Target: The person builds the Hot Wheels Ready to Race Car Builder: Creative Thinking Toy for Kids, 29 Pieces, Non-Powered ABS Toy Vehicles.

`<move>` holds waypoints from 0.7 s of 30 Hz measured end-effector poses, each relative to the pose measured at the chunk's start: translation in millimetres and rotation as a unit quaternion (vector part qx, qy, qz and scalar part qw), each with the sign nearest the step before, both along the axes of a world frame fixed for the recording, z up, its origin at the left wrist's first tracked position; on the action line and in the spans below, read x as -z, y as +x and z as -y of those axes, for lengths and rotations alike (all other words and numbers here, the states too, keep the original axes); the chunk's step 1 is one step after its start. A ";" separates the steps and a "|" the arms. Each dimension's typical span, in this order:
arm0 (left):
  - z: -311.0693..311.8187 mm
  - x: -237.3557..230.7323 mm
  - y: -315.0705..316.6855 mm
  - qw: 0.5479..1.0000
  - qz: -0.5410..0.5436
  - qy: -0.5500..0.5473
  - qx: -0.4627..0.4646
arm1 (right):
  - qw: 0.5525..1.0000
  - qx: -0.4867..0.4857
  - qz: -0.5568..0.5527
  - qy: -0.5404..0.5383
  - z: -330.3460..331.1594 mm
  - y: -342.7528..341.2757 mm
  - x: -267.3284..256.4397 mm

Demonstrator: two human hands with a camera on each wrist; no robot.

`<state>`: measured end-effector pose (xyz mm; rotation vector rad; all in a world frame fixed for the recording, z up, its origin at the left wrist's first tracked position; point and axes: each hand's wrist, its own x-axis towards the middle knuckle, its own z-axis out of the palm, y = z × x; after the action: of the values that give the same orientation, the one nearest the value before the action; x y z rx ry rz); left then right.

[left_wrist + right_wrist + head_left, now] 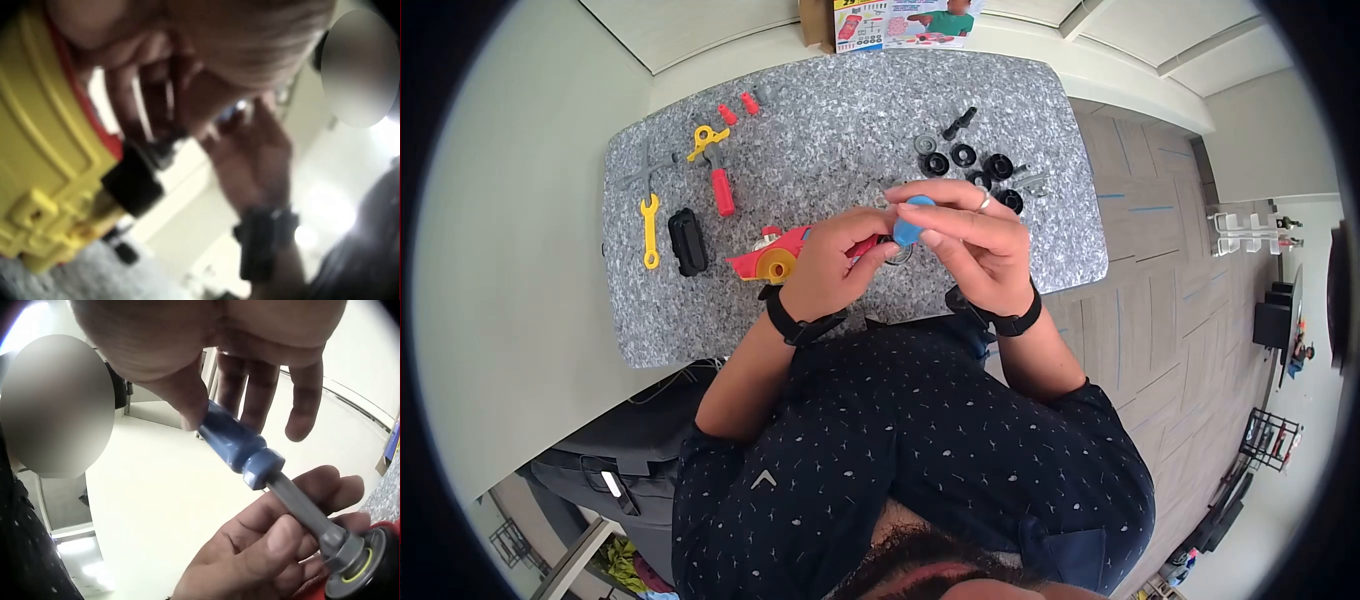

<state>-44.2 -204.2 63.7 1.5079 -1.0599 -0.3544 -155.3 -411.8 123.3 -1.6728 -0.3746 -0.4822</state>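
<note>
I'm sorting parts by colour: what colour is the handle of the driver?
The handle is blue, seen best in the right wrist view.

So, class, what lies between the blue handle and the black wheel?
A grey shaft with a wider grey end lies between the blue handle and the black wheel, in the right wrist view.

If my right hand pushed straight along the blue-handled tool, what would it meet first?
Probably the wheel, since the tool already appears to sit at its hub. The left hand lies beside the shaft, though exact contact is hard to judge.
</note>
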 end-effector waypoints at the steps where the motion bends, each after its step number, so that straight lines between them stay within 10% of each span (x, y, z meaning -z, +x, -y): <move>1: 2.5 -5.9 -0.1 1.000 0.019 -0.016 0.000 | 0.998 0.025 0.007 -0.054 2.1 -2.1 1.8; 21: -2.4 22.7 -2.4 1.000 0.029 0.002 -0.008 | 0.983 0.094 0.073 -0.140 -12.4 7.0 -3.9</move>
<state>-46.6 -201.7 41.0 1.5369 -1.0938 -0.3027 -148.3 -399.4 127.3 -1.9622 -0.4088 -0.7219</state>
